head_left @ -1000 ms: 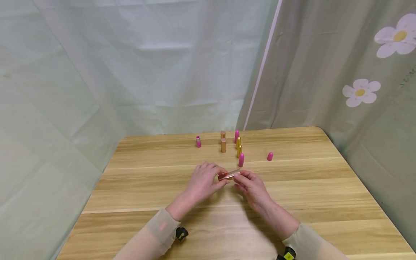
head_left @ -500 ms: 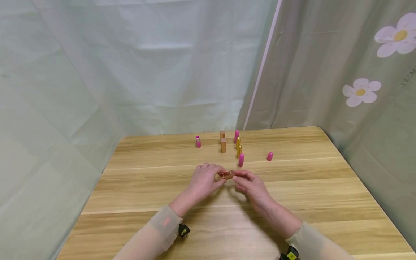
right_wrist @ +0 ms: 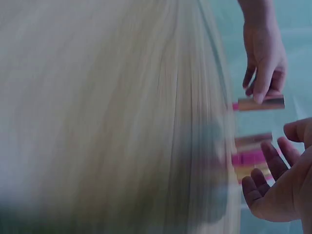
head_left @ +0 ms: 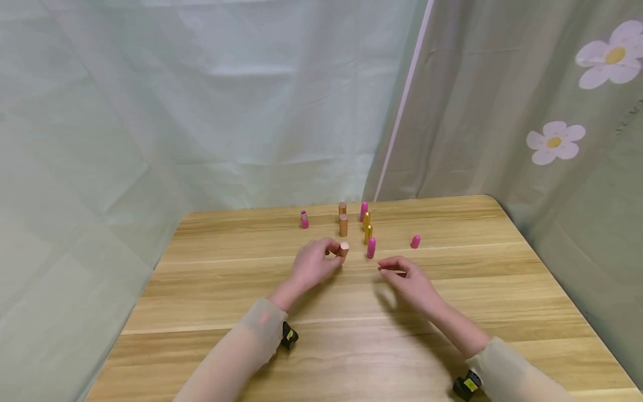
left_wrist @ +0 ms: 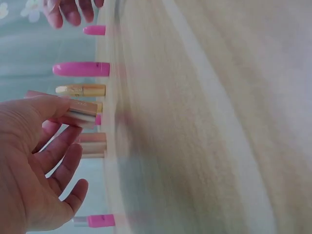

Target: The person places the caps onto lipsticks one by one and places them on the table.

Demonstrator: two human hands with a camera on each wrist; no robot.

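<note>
Upright in my left hand (head_left: 313, 262) is a rose-gold lipstick tube (head_left: 344, 249), pinched between thumb and fingers. In the left wrist view its lower end appears just above the table. Behind it stand two similar rose-gold lipstick tubes (head_left: 344, 226), one in back of the other. My right hand (head_left: 412, 282) holds nothing, its fingers loosely bent over the table. Closest to that hand is a pink lipstick tube (head_left: 370, 248), at the front of a row with two gold tubes (head_left: 369, 234) and another pink tube (head_left: 364, 212).
Off to the right stands a short pink cap (head_left: 415, 242). A pink tube with a silver collar and open top (head_left: 304, 220) stands at the back left. Curtains (head_left: 271, 111) hang behind the wooden table (head_left: 351, 346).
My right hand has let go of the rose-gold tube and drawn away right. The left hand has turned the tube from lying flat to upright and carried it toward the standing tubes.
</note>
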